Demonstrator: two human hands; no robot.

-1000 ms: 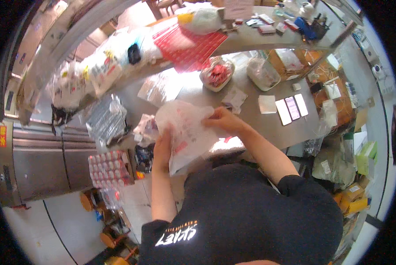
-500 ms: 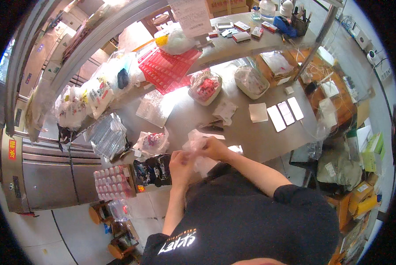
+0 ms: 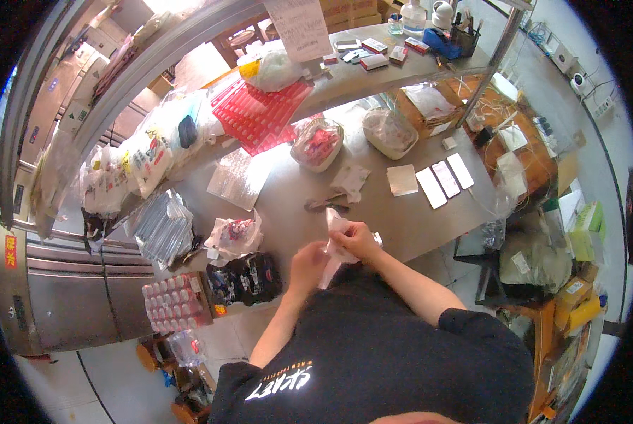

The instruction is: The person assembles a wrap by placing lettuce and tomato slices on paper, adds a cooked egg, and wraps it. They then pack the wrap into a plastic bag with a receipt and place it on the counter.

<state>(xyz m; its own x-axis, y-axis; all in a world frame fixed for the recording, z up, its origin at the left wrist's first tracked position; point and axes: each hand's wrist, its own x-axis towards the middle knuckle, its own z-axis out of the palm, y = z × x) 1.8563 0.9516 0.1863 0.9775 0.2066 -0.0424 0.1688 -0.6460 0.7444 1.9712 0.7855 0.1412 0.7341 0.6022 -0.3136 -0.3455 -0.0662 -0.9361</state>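
Observation:
Close in front of my body I hold a thin, pale pinkish plastic bag [image 3: 335, 220], crumpled and narrow between my hands. Its upper end pokes up past the fingers, and its lower part hangs against my black shirt. My right hand [image 3: 359, 242] pinches the bag near its top. Slightly blurred, my left hand [image 3: 309, 266] grips its left side lower down; some of those fingertips are hidden. A dark, thin item [image 3: 325, 206] lies on the steel table [image 3: 288, 194] just beyond the bag.
Left of my hands sit an opened white bag with red contents [image 3: 236, 234], black packets [image 3: 243, 278] and a pack of cans [image 3: 175, 302]. Beyond are two tubs, one with red packets [image 3: 317, 144], the other pale [image 3: 390, 133]. Three phones [image 3: 444, 180] lie rightward.
The bag has gone from spread out and loose to narrower and more upright. My right hand has shifted slightly right, my left hand slightly right and down. The whole view has tilted slightly.

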